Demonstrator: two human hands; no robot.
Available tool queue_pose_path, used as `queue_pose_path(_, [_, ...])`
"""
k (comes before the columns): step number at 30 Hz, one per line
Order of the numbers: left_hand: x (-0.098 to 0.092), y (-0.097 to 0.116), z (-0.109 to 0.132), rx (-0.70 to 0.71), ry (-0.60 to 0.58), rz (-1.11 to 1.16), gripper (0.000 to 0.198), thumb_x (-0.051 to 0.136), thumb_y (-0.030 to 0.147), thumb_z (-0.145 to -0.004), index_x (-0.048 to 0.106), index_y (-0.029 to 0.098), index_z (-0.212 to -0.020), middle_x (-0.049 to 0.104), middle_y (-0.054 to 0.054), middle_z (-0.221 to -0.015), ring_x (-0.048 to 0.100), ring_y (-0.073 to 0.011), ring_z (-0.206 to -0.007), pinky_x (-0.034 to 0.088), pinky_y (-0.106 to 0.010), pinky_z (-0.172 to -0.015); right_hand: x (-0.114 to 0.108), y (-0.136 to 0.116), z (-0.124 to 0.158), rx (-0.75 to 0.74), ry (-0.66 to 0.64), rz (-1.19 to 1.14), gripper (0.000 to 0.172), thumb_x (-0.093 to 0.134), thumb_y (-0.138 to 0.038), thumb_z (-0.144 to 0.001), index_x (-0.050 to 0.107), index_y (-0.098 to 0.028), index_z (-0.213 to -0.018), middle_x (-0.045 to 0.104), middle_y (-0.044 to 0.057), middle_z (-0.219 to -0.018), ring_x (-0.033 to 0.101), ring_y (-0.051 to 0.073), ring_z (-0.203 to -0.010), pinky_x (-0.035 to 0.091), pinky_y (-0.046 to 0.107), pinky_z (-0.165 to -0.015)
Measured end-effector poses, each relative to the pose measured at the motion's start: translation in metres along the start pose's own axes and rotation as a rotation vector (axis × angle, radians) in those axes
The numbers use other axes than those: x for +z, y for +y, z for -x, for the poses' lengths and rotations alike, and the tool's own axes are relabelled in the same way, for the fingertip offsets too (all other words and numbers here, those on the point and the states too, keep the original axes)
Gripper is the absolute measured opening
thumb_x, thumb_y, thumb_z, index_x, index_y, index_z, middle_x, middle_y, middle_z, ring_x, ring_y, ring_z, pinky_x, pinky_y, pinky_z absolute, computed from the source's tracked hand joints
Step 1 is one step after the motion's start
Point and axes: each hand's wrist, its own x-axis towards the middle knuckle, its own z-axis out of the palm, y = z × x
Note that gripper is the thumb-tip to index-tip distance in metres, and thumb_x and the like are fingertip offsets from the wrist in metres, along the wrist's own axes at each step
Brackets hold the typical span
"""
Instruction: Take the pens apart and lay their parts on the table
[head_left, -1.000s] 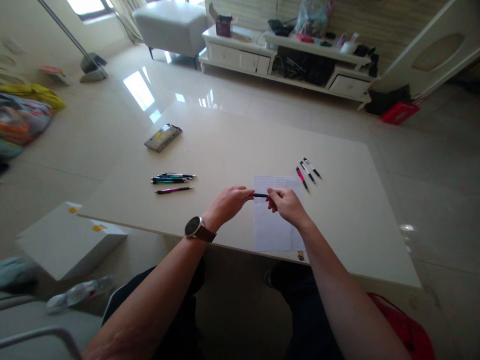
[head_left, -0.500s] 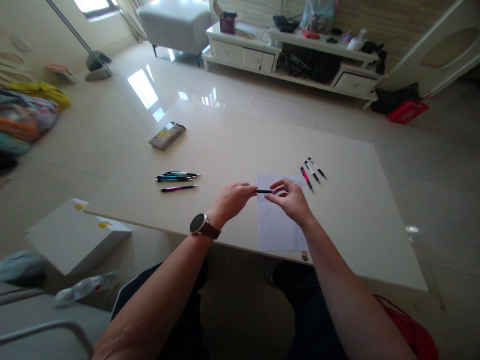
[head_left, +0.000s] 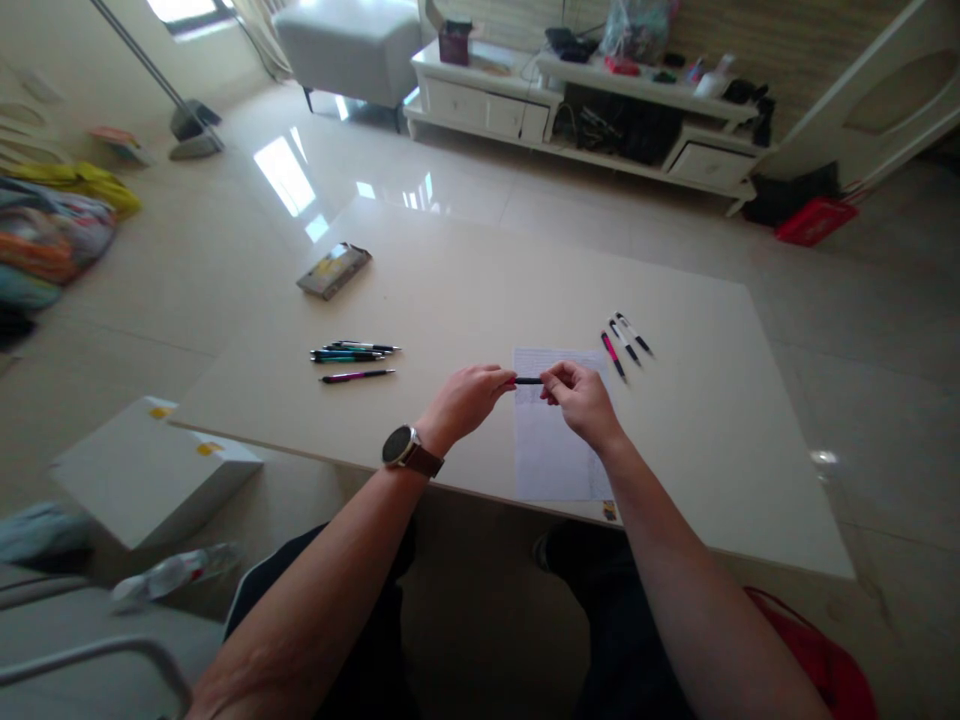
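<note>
Between my two hands a pink and black pen (head_left: 529,381) lies level above a sheet of paper (head_left: 555,450). The fingers of my left hand (head_left: 471,395) are closed on its pink end, which they mostly hide. My right hand (head_left: 581,398) pinches the black tip end between thumb and fingers. Off to the right lie a pink pen (head_left: 613,356) and two white pens (head_left: 625,342) with black grips. On the left side of the table rest a purple pen (head_left: 358,376) and a small pile of teal, black and white pens (head_left: 352,352).
The white table (head_left: 480,290) carries a flat grey box (head_left: 334,270) at the back left. A white carton (head_left: 154,470) stands on the floor by the table's left end, near a plastic bottle (head_left: 176,575). A low white cabinet (head_left: 480,108) lines the far wall.
My right hand's fingers have closed from a loose, spread pose onto the pen's tip end. My left hand keeps its hold and has barely moved.
</note>
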Motion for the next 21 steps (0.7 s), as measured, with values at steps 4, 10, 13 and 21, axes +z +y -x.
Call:
queue_pose_path(4, [-0.0007,-0.0008,0.0006,-0.011,-0.001,-0.008,0.030,0.045,0.037,-0.101,0.069,0.021,-0.106,0.072,-0.005,-0.094,0.066,-0.0174,-0.083,0.040,-0.028,-0.069,-0.0001,-0.0010,-0.0004,-0.043,0.028,-0.029,0.033,0.078,-0.045,-0.072,0.061,-0.019,-0.083,0.067,0.003,-0.078,0.064,0.018,-0.073,0.049,0.028,-0.063])
queue_pose_path(10, [0.0007,-0.0010,0.0016,0.020,0.011,-0.084,0.026,0.047,0.036,-0.101,0.068,0.021,-0.107,0.071,-0.005,-0.095,0.065,-0.0185,-0.091,0.041,-0.030,-0.078,0.0004,-0.0013,0.0019,0.024,-0.037,0.034,0.033,0.060,-0.047,-0.088,0.064,-0.017,-0.075,0.067,0.005,-0.067,0.061,0.016,-0.058,0.049,0.029,-0.058])
queue_pose_path(13, [0.0013,-0.0007,0.0015,0.019,0.003,-0.089,0.026,0.047,0.035,-0.101,0.068,0.020,-0.103,0.071,-0.005,-0.094,0.065,-0.0184,-0.091,0.041,-0.031,-0.079,0.0007,-0.0003,0.0020,-0.061,0.003,0.024,0.017,0.070,-0.034,-0.080,0.066,-0.018,-0.080,0.069,0.004,-0.073,0.065,0.018,-0.068,0.051,0.031,-0.065])
queue_pose_path(21, [0.0016,-0.0008,0.0007,-0.014,0.038,-0.019,0.025,0.043,0.031,-0.102,0.065,0.019,-0.105,0.071,-0.006,-0.099,0.065,-0.0192,-0.092,0.043,-0.031,-0.079,-0.0003,-0.0054,0.0007,-0.113,0.104,-0.059,0.015,0.075,-0.026,-0.074,0.068,-0.019,-0.084,0.069,0.004,-0.082,0.066,0.018,-0.076,0.052,0.032,-0.070])
